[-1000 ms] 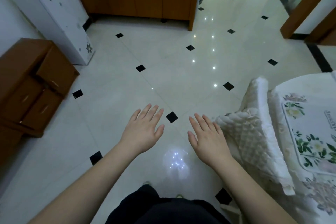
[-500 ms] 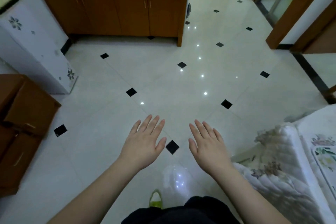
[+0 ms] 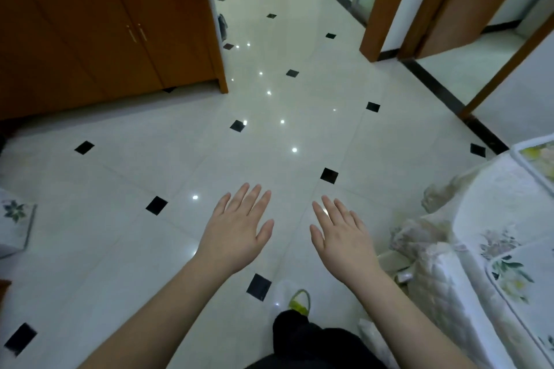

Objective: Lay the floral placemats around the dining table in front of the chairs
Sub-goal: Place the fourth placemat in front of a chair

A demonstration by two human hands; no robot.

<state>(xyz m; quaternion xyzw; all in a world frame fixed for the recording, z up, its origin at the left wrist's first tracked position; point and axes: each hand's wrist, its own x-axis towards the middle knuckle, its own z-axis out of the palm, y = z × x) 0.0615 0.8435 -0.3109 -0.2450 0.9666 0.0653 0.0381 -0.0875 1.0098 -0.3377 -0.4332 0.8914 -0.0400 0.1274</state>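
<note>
Both hands out in front, palms down, hovering over the floor (image 3: 150, 177) and holding nothing. Left hand (image 3: 236, 231) with fingers (image 3: 250, 198) straight and slightly fanned, thumb sticking out to the side. Right hand (image 3: 344, 238) same deal, fingers (image 3: 332, 211) straight and a bit apart. Hands close together, not touching.

Glossy pale tiles with little black diamond insets, ceiling lights reflecting as bright dots. Wooden cabinet (image 3: 105, 33) upper left, doors closed. Wooden door frames (image 3: 386, 3) upper right with a dark strip along the floor edge.

Far right: dining surface (image 3: 494, 213) under a white quilted cover with a faint flower print. One floral placemat (image 3: 536, 159) lying flat near its far corner, only partly in frame. Second floral placemat (image 3: 515, 281) lying flat closer in, lower right, also cut off by the edge. Both well clear of the hands.

Quilted chair cover (image 3: 449, 284) just beside the surface. Yellow-green slipper (image 3: 299, 299) peeking out at the bottom, above the dark trousers (image 3: 314, 344). White box with a flower pattern (image 3: 15, 225) at the left edge.
</note>
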